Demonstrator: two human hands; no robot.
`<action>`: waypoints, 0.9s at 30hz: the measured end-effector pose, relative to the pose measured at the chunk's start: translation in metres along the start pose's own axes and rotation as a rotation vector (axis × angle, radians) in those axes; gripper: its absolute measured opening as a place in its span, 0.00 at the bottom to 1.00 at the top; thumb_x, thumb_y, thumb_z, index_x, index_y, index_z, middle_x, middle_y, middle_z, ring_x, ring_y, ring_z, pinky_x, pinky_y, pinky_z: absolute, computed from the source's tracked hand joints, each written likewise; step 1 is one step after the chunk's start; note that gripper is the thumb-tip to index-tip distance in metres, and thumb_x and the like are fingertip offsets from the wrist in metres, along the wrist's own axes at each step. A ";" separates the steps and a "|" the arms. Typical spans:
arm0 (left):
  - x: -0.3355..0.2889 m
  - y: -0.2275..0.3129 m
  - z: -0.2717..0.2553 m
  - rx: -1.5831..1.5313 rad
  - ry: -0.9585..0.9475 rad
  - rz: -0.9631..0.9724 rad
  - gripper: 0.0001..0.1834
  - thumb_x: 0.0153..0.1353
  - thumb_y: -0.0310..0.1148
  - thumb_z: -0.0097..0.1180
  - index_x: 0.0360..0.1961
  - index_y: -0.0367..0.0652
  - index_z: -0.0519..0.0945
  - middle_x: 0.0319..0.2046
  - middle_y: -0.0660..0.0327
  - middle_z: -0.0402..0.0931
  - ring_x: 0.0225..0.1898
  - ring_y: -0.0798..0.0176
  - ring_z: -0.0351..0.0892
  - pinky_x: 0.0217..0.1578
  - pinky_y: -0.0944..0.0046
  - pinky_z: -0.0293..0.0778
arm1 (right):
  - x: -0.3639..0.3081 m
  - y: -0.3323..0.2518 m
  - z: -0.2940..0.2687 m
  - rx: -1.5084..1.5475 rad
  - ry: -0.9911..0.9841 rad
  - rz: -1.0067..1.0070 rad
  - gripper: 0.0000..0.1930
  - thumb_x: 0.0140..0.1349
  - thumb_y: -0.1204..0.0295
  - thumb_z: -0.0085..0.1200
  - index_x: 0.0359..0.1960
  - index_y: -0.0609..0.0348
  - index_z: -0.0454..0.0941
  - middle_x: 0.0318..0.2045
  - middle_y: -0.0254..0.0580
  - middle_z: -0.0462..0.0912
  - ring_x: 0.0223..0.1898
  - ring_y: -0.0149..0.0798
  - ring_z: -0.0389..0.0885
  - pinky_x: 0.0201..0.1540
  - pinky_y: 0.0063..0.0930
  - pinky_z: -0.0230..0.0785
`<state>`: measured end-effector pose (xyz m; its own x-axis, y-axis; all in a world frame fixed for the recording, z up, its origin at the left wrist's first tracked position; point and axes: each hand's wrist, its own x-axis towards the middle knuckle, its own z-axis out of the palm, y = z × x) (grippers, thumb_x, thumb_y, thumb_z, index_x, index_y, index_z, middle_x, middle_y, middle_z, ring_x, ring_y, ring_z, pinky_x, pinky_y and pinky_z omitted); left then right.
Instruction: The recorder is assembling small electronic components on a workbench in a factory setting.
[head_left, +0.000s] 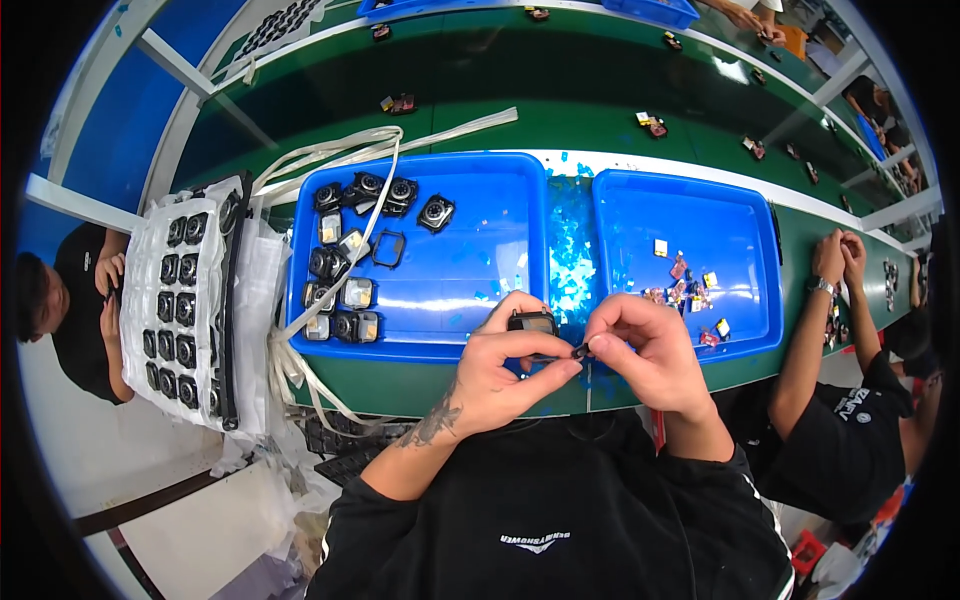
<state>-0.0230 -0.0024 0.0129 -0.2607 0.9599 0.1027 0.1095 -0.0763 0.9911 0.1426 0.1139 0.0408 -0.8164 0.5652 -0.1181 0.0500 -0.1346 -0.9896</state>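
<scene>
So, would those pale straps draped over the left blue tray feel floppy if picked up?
Probably floppy: the pale straps bend and loop over the left blue tray. Likely light, being thin. They may tangle, since strands cross.

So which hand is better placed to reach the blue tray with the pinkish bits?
Probably the right hand: it's closer to the right-hand blue tray, while the left hand is farther off, holding a dark watch-like case.

Smooth glossy plastic trays [470,270], shiny film-like scraps [571,270], matt black cloth shirt [590,510], smooth-looking dark case [533,321]
</scene>
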 end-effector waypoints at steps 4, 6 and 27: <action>-0.003 -0.008 0.003 0.062 0.071 0.092 0.08 0.47 0.22 0.70 0.31 0.41 0.86 0.37 0.60 0.72 0.31 0.71 0.72 0.31 0.71 0.69 | 0.003 0.006 -0.002 0.087 -0.097 0.089 0.06 0.66 0.73 0.54 0.35 0.65 0.75 0.28 0.29 0.76 0.29 0.19 0.70 0.33 0.16 0.64; -0.003 -0.011 0.002 0.164 0.102 0.167 0.09 0.47 0.23 0.71 0.31 0.41 0.86 0.37 0.60 0.72 0.32 0.70 0.73 0.32 0.70 0.70 | 0.005 0.009 -0.002 0.129 -0.131 0.141 0.07 0.67 0.72 0.54 0.35 0.64 0.76 0.27 0.27 0.75 0.28 0.18 0.68 0.30 0.15 0.61; -0.006 -0.013 0.000 0.041 0.116 0.088 0.08 0.46 0.21 0.70 0.29 0.40 0.85 0.37 0.60 0.71 0.31 0.71 0.73 0.31 0.72 0.70 | 0.006 0.013 -0.002 -0.005 -0.173 0.068 0.08 0.69 0.70 0.50 0.36 0.64 0.74 0.27 0.30 0.74 0.29 0.21 0.67 0.31 0.19 0.63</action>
<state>-0.0228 -0.0072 -0.0004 -0.3569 0.9124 0.2006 0.1751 -0.1456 0.9737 0.1390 0.1172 0.0272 -0.8977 0.4066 -0.1697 0.1110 -0.1640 -0.9802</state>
